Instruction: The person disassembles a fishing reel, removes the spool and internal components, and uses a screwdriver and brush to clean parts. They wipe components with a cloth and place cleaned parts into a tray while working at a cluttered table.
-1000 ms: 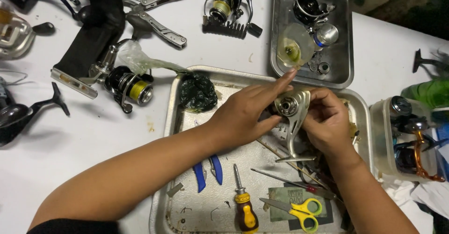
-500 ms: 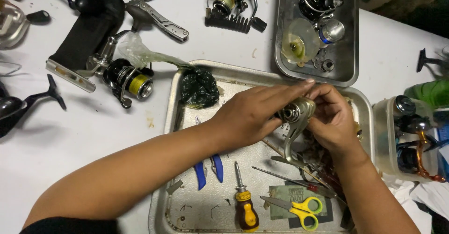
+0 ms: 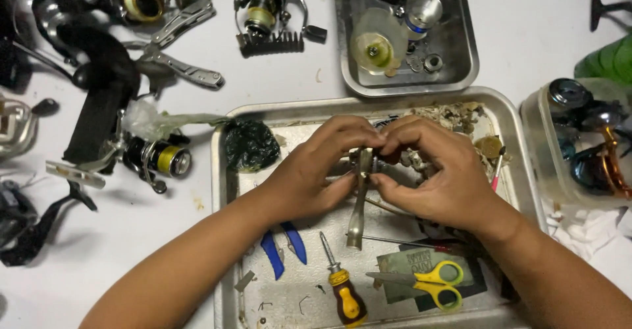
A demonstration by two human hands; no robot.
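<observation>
Left hand [image 3: 316, 174] and right hand [image 3: 438, 177] both pinched tight on silver reel body [image 3: 361, 197] – held over large metal tray [image 3: 220, 191], stem hanging down. Just below: screwdriver [image 3: 342, 286], yellow scissors [image 3: 431, 283], blue-handled pliers [image 3: 283, 250] – fingers hiding reel's top.

A white table [image 3: 276, 72] fills nearly the whole view from above, evenly and brightly lit, with soft shadows. Its surface shows small stains and scuffs. No walls, floor or windows can be seen from this angle.
</observation>
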